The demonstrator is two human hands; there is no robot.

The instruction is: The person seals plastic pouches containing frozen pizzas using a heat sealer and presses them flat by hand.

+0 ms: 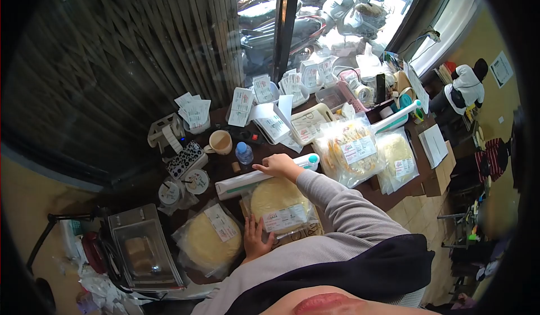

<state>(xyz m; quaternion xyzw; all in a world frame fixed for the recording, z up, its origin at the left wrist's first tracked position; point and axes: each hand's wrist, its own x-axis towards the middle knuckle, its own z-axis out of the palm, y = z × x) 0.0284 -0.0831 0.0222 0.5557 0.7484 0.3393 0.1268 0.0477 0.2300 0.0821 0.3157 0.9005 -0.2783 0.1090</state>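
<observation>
A white bag sealer [239, 187] with a teal-ended bar lies across the table in front of me. My right hand [279, 166] is closed over the top of its bar, fingers pointing left. Just below it lies a clear bag of round pale flatbreads [275, 198] with a printed label [284, 218], its upper edge at the sealer. My left hand [257, 241] rests at the lower left edge of that bag, its fingers spread. Left of this hand sits another labelled bag of flatbreads [205, 242].
Filled bags [351, 152] lie to the right beside a second sealer [396, 118]. Behind stand a water bottle [244, 153], a mug [220, 142] and label stacks [270, 122]. A clear-lidded machine [143, 250] is at left. Other people [467, 87] are at far right.
</observation>
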